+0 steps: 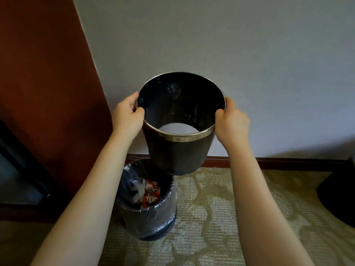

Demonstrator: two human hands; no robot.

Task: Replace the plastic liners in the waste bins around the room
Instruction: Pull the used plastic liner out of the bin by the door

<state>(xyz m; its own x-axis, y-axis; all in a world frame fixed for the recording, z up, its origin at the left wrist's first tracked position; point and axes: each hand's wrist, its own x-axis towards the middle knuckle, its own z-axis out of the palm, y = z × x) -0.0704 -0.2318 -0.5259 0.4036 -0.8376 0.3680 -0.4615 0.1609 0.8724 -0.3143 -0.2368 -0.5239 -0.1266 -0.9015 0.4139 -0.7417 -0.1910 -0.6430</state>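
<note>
Far rim of bin (138, 223) — behind sleeve (178, 152)

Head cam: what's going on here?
A person holds a black bin up in the air by its metal rim, with the left hand gripping one side and the right hand the other. That bin has no liner in it. Just below it, a second bin stands on the carpet by the wall. It still has its plastic liner, with rubbish inside.

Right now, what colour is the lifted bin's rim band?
The rim band is silver; head view shows it.
</note>
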